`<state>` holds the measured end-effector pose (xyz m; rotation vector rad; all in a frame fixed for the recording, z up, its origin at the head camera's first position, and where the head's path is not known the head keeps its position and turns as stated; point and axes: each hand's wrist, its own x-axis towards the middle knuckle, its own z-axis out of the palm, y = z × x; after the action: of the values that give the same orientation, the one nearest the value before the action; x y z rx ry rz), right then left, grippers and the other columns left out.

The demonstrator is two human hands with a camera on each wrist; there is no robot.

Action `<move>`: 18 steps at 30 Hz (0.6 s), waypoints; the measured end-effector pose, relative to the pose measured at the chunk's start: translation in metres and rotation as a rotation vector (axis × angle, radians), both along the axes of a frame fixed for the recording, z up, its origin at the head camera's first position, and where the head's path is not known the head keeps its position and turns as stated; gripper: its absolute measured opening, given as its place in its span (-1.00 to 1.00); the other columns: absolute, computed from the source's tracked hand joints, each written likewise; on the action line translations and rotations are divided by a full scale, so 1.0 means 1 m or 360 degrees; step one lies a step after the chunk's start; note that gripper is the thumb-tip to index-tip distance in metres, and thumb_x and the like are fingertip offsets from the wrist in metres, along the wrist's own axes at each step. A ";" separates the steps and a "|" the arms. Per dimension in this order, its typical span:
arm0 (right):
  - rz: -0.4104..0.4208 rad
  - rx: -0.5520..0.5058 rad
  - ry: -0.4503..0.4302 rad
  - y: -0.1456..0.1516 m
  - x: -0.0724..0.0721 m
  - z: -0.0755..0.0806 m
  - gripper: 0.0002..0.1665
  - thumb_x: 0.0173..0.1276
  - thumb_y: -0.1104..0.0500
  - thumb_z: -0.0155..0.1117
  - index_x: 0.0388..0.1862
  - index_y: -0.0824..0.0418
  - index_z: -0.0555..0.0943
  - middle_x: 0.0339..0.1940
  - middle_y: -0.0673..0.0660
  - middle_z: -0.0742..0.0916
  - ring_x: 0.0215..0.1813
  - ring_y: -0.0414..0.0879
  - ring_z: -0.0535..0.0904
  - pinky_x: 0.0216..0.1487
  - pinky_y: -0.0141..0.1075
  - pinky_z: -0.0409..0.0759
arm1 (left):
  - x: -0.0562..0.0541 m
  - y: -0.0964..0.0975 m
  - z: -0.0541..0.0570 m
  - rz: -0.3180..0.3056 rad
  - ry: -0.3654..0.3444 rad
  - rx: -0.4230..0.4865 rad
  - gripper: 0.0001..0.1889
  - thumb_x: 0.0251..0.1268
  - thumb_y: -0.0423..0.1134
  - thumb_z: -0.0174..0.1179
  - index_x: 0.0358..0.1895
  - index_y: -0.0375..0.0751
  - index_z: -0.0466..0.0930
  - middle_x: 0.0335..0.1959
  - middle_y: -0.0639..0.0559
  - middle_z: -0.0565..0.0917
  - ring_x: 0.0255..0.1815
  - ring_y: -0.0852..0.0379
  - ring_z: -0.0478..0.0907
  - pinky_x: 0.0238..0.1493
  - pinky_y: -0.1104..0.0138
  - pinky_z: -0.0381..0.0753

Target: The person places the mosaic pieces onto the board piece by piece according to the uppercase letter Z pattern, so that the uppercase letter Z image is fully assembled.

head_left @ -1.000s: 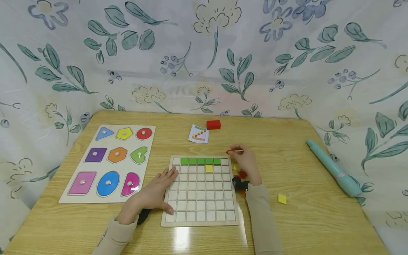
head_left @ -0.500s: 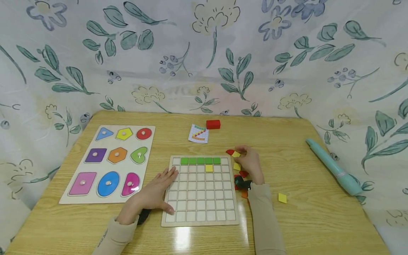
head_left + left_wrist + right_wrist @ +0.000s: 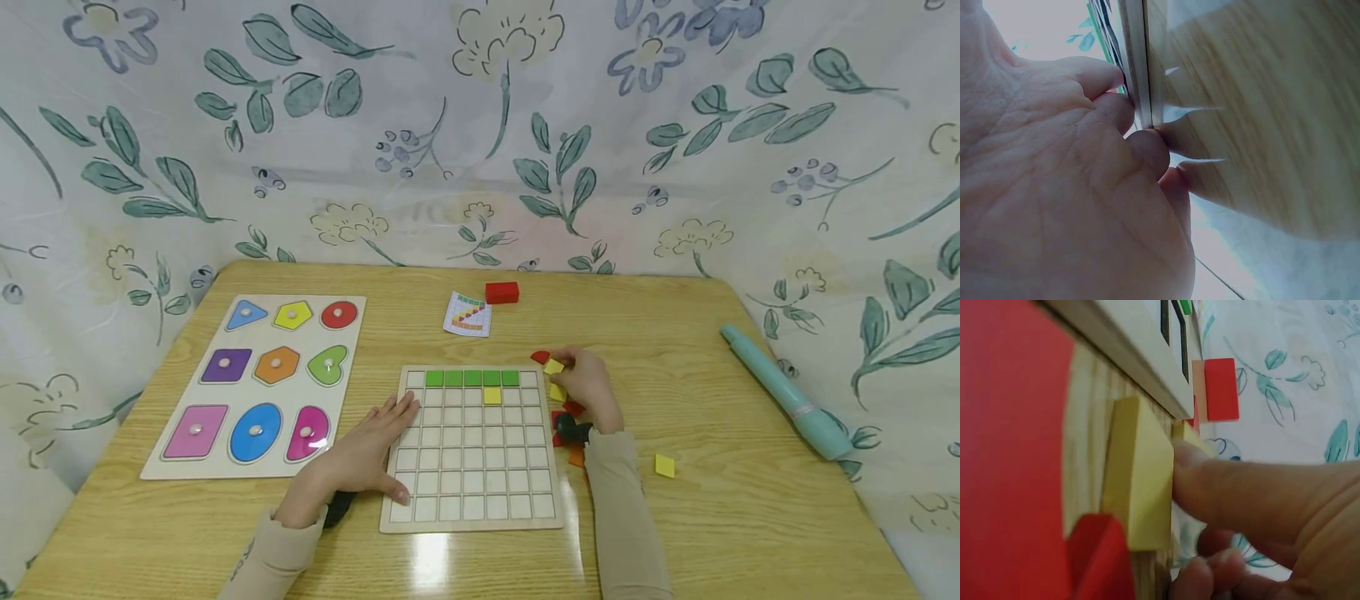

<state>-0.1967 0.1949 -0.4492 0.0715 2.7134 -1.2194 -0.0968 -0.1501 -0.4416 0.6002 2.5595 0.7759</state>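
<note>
A wooden grid board lies on the table, with a row of green square tiles along its top and one yellow tile below them. My left hand rests flat on the board's left edge, fingers spread; in the left wrist view its fingertips meet the board's edge. Beyond the upper right corner, my right hand pinches a yellow square tile. Its thumb presses that tile in the right wrist view, behind a nearer yellow tile. A red quarter-round piece lies beside the fingertips.
Red pieces and orange tiles lie along the board's right side, partly under my right wrist. A pattern card and red block are behind the board. Left stands a knobbed shape puzzle; right, a yellow tile and teal wand-like object.
My right hand has left the red quarter-round piece, shifted slightly right and toward me, and taken a yellow tile between its fingers. The left hand stays still.
</note>
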 end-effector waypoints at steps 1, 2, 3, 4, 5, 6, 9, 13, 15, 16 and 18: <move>0.0009 0.0002 0.0008 0.001 0.000 -0.001 -0.66 0.24 0.35 0.32 0.01 0.33 0.62 -0.03 0.27 0.68 -0.15 0.01 0.52 -0.26 -0.42 0.45 | 0.000 0.000 0.000 -0.0001 -0.0002 0.0003 0.32 -0.33 0.14 0.55 0.53 -0.33 -0.06 0.58 -0.27 -0.08 0.59 -0.32 -0.23 0.54 -0.20 -0.19; 0.0018 0.0004 0.0023 0.002 -0.001 -0.001 -0.70 0.23 0.35 0.31 -0.03 0.34 0.63 -0.06 0.28 0.69 -0.16 0.02 0.54 -0.27 -0.42 0.46 | 0.000 0.000 0.000 -0.0004 0.0000 0.0004 0.32 -0.33 0.14 0.55 0.53 -0.33 -0.06 0.58 -0.27 -0.08 0.58 -0.32 -0.23 0.54 -0.20 -0.19; 0.0025 -0.0005 0.0032 0.002 -0.001 -0.001 -0.73 0.25 0.34 0.30 -0.06 0.35 0.63 -0.08 0.29 0.70 -0.16 0.02 0.55 -0.28 -0.41 0.47 | 0.000 0.000 0.000 -0.0006 0.0001 0.0005 0.32 -0.33 0.14 0.55 0.53 -0.33 -0.06 0.58 -0.27 -0.09 0.58 -0.32 -0.23 0.53 -0.20 -0.20; 0.0024 -0.0024 0.0036 0.002 -0.001 -0.001 -0.75 0.27 0.33 0.29 -0.07 0.35 0.63 -0.09 0.29 0.70 -0.15 0.03 0.56 -0.27 -0.41 0.49 | 0.000 0.000 0.000 -0.0008 0.0004 0.0004 0.33 -0.33 0.14 0.54 0.53 -0.33 -0.06 0.58 -0.27 -0.09 0.58 -0.32 -0.23 0.53 -0.20 -0.20; 0.0024 -0.0036 0.0044 0.003 -0.001 -0.001 -0.75 0.29 0.31 0.27 -0.06 0.37 0.63 -0.09 0.30 0.70 -0.14 0.04 0.58 -0.27 -0.40 0.50 | 0.000 0.000 0.000 -0.0010 0.0006 0.0002 0.33 -0.33 0.14 0.54 0.53 -0.34 -0.06 0.58 -0.27 -0.09 0.58 -0.32 -0.23 0.53 -0.20 -0.20; 0.0025 -0.0039 0.0051 0.002 -0.001 -0.001 -0.75 0.32 0.28 0.25 -0.05 0.37 0.63 -0.08 0.31 0.71 -0.13 0.04 0.59 -0.26 -0.40 0.51 | 0.000 0.000 0.000 -0.0011 0.0009 0.0001 0.33 -0.33 0.14 0.54 0.53 -0.34 -0.06 0.58 -0.28 -0.09 0.58 -0.33 -0.23 0.53 -0.20 -0.19; 0.0045 -0.0077 0.0045 -0.001 0.000 0.002 -0.69 0.41 0.20 0.20 0.03 0.36 0.63 -0.09 0.29 0.72 -0.17 0.01 0.61 -0.29 -0.41 0.52 | 0.000 0.000 -0.001 -0.0011 0.0013 -0.0001 0.33 -0.33 0.14 0.55 0.53 -0.34 -0.06 0.58 -0.28 -0.08 0.58 -0.32 -0.23 0.53 -0.20 -0.19; 0.0178 -0.0121 0.0009 -0.014 0.003 0.008 -0.68 0.43 0.17 0.19 0.07 0.30 0.63 -0.19 0.23 0.73 -0.33 -0.09 0.58 -0.38 -0.41 0.49 | 0.000 0.000 -0.003 -0.0014 0.0013 0.0000 0.33 -0.34 0.12 0.56 0.53 -0.35 -0.06 0.58 -0.28 -0.09 0.58 -0.32 -0.23 0.53 -0.20 -0.19; 0.0287 -0.0141 -0.0022 -0.023 0.006 0.011 -0.71 0.41 0.17 0.21 0.04 0.25 0.64 -0.26 0.17 0.72 -0.39 -0.13 0.54 -0.41 -0.40 0.49 | 0.000 0.000 -0.003 -0.0017 0.0015 0.0001 0.33 -0.34 0.11 0.56 0.53 -0.35 -0.07 0.58 -0.28 -0.09 0.58 -0.32 -0.23 0.54 -0.19 -0.19; 0.0339 -0.0166 -0.0047 -0.028 0.007 0.011 -0.74 0.40 0.17 0.23 0.01 0.23 0.64 -0.28 0.15 0.71 -0.40 -0.14 0.55 -0.41 -0.40 0.51 | 0.000 0.000 -0.003 -0.0019 0.0017 0.0002 0.33 -0.34 0.11 0.56 0.53 -0.35 -0.07 0.58 -0.28 -0.09 0.58 -0.32 -0.23 0.54 -0.19 -0.19; 0.0432 -0.0192 -0.0091 -0.037 0.010 0.012 -0.80 0.37 0.15 0.27 -0.09 0.19 0.66 -0.33 0.10 0.71 -0.42 -0.16 0.56 -0.40 -0.40 0.54 | 0.000 0.000 -0.004 -0.0023 0.0022 0.0004 0.33 -0.33 0.10 0.56 0.53 -0.35 -0.07 0.58 -0.29 -0.10 0.58 -0.32 -0.23 0.54 -0.19 -0.20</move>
<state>-0.1872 0.1578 -0.4369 -0.2635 2.4933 -1.2723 -0.0968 -0.1505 -0.4456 0.6262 2.5644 0.7729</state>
